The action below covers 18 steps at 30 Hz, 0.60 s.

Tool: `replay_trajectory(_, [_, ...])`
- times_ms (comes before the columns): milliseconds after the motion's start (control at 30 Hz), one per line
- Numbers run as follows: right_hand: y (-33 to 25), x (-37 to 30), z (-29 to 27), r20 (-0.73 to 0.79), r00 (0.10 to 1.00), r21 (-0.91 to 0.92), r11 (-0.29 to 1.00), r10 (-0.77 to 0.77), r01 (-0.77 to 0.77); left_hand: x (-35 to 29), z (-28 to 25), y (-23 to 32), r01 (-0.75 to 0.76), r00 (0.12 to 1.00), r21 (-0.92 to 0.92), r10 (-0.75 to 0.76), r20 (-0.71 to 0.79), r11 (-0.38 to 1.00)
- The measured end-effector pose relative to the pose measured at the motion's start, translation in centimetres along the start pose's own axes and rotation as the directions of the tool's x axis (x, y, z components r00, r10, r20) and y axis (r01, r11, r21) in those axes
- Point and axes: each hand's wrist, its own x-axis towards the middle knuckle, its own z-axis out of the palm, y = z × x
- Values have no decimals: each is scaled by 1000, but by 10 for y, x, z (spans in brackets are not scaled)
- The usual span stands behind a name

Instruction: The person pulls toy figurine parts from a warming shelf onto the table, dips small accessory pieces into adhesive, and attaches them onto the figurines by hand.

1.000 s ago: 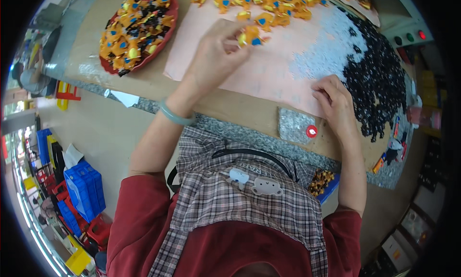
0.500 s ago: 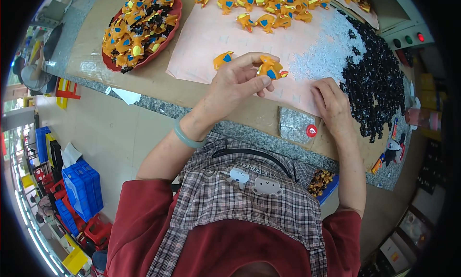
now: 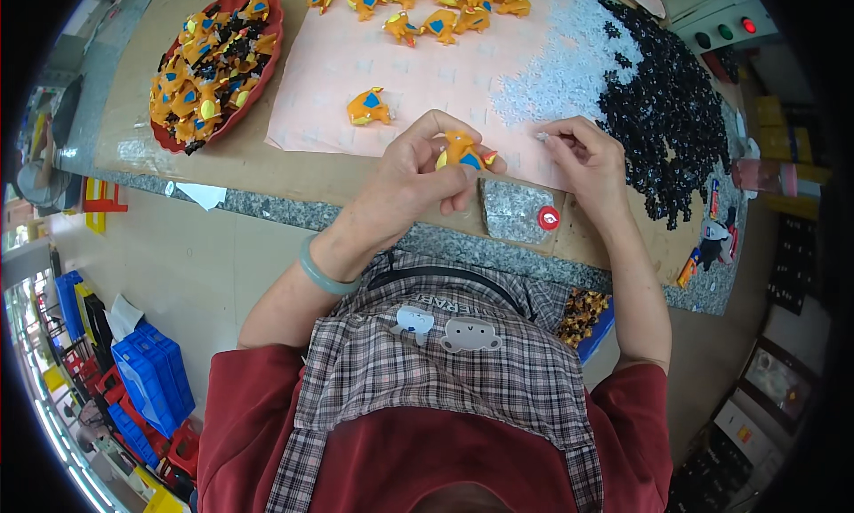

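My left hand [image 3: 425, 164] grips a small orange toy figure [image 3: 462, 148] with blue and yellow patches and a red tail tip, held above the front edge of the pink sheet [image 3: 320, 77]. To its right, my right hand [image 3: 589, 162] pinches a tiny clear plastic piece [image 3: 542, 136] between thumb and fingertips. A pile of small clear pieces [image 3: 551, 73] lies just beyond that hand. Beside it spreads a heap of small black pieces [image 3: 663, 113]. One loose orange figure [image 3: 368, 108] rests on the sheet, left of and beyond my left hand.
A red scalloped bowl [image 3: 277, 46] of orange and black parts stands at the left. Several orange figures [image 3: 440, 24] lie at the far side. Near the front edge sits a grey block [image 3: 516, 212] with a red cap [image 3: 549, 218]. Blue crates [image 3: 153, 380] stand on the floor.
The view has shifted, so the table appears further left and up. My right hand has come away from the clear pile with a clear piece. My left hand still holds the figure, turned slightly.
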Motion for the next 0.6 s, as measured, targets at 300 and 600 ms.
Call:
replay_trajectory(300, [-32, -9, -14, 290, 866, 711, 514, 407, -480, 2, -6, -1, 72, 977, -87, -53, 208, 994])
replay_trajectory(600, [-66, -16, -16, 136, 936, 703, 635, 323, -321, 0, 3, -17, 61, 988, -98, -46, 150, 993])
